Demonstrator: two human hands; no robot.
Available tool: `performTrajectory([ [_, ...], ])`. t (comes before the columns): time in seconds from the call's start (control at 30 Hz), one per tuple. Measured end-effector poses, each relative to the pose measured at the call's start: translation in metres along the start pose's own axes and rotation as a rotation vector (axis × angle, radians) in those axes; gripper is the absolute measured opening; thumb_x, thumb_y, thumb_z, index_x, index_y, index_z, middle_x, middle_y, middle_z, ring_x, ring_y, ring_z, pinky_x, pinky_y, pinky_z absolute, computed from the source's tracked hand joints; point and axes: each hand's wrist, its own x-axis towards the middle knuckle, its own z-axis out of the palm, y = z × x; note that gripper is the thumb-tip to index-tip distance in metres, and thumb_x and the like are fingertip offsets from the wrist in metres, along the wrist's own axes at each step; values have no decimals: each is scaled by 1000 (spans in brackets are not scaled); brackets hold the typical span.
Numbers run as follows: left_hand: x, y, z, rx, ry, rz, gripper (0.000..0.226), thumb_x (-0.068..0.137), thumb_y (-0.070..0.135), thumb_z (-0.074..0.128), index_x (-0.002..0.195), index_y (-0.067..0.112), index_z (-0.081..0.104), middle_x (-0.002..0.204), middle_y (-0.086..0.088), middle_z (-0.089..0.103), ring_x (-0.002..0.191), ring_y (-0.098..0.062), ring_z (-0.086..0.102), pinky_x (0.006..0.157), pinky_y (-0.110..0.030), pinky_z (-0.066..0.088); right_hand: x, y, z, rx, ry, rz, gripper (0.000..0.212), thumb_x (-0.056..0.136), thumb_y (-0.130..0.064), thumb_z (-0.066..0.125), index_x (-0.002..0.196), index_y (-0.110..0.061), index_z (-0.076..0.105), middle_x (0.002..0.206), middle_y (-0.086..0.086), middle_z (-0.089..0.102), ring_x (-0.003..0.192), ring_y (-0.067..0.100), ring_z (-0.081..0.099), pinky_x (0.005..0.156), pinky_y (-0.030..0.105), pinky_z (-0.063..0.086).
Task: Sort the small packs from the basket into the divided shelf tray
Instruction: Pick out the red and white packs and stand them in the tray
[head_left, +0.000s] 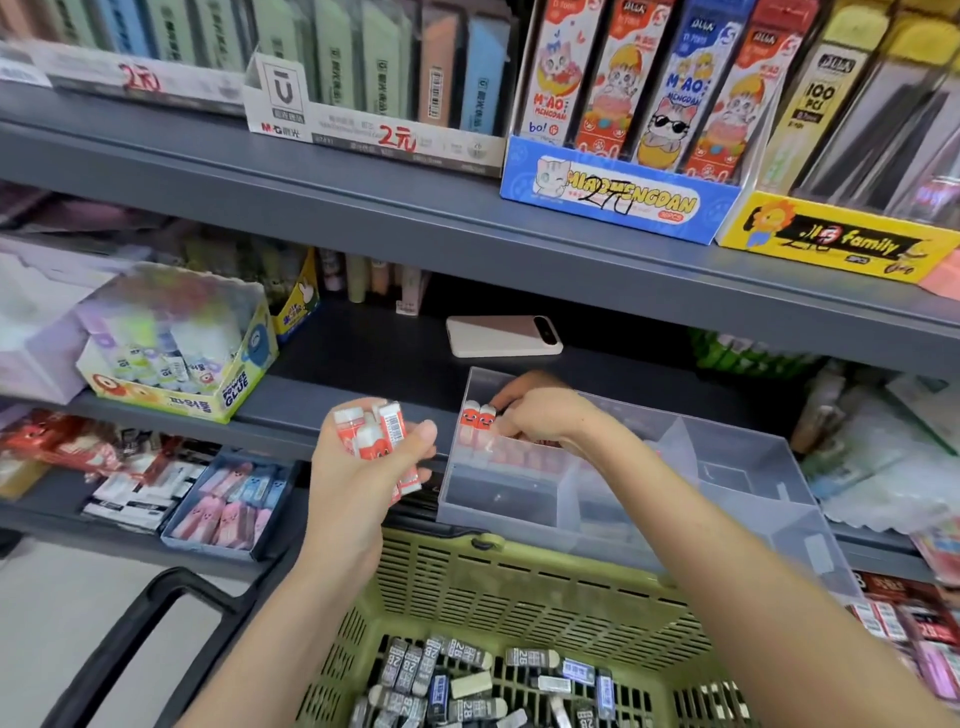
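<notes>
My left hand is raised in front of the shelf and grips a bunch of small red-and-white packs. My right hand reaches into the back left compartment of the clear divided tray and pinches two red packs that stand upright against the tray's left wall. A row of more red packs lies in that compartment under the hand. Below, the green basket holds several grey and black 2B packs.
A white phone lies on the shelf behind the tray. A glue-stick box stands to the left. On the lower shelf sits a blue box of pink packs. The basket's black handle hangs at left.
</notes>
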Motion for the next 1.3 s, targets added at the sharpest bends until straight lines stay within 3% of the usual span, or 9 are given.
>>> performTrajectory([
  [0.13, 4, -7, -1, 238, -47, 9, 35, 69, 15, 83, 91, 29, 59, 88, -7, 70, 83, -23, 70, 66, -34, 59, -2, 3, 8, 4, 72, -8, 26, 75, -7, 65, 98, 4, 69, 101, 23, 68, 72, 22, 55, 65, 27, 42],
  [0.33, 0, -1, -2, 235, -65, -11, 46, 55, 26, 89, 89, 27, 59, 87, -11, 70, 81, -25, 70, 59, -28, 54, -7, 5, 8, -78, 90, -59, 25, 80, -8, 62, 102, 2, 69, 108, 20, 67, 100, 33, 62, 85, 38, 52],
  [0.43, -3, 5, -1, 176, -50, -20, 59, 44, 42, 82, 95, 26, 58, 79, 1, 71, 76, -18, 71, 57, -23, 53, -19, -2, 12, -157, 357, -126, 25, 86, -17, 58, 108, -11, 68, 108, 7, 69, 101, 24, 61, 89, 32, 48],
  [0.5, -4, 7, -1, 162, -48, -8, 60, 43, 41, 81, 97, 27, 58, 81, 2, 69, 77, -16, 70, 57, -21, 53, -36, -10, 14, 35, 489, -247, 17, 88, -27, 57, 96, -22, 71, 88, -4, 72, 86, 13, 63, 81, 30, 49],
  [0.63, -9, 8, 2, 300, -135, 87, 56, 55, 27, 90, 98, 38, 56, 87, 10, 66, 81, -8, 65, 67, -27, 55, -71, -30, 21, 438, 142, -376, 17, 82, -38, 67, 82, -23, 73, 71, -7, 70, 65, 2, 62, 64, 22, 52],
  [0.73, -13, 9, 6, 324, -183, 124, 51, 55, 24, 83, 94, 42, 56, 84, 16, 67, 77, -3, 65, 61, -22, 53, -82, -34, 24, 554, 97, -363, 16, 82, -31, 70, 78, -15, 70, 56, -11, 60, 48, -3, 52, 47, 9, 38],
  [1.03, -24, 17, 39, 31, -280, -35, 32, 72, 37, 68, 94, 18, 57, 71, 2, 66, 58, -12, 61, 41, -21, 41, -98, 29, -8, 1061, 268, -273, 26, 93, -22, 53, 78, -3, 62, 59, 6, 66, 48, 9, 59, 44, 17, 46],
  [1.17, -23, 20, 50, 53, -336, -100, 38, 70, 38, 68, 97, 15, 56, 74, -6, 64, 60, -16, 62, 41, -22, 41, -85, 91, -48, 773, 663, -80, 21, 90, -19, 62, 72, -7, 63, 49, 6, 63, 42, 14, 57, 48, 23, 49],
  [1.3, -26, 17, 65, 81, -368, -138, 39, 71, 35, 67, 101, 12, 56, 76, -7, 67, 60, -19, 65, 45, -25, 46, -65, 123, -61, 522, 604, 44, 20, 86, -17, 66, 73, -3, 67, 46, 2, 62, 40, 12, 58, 47, 20, 48],
])
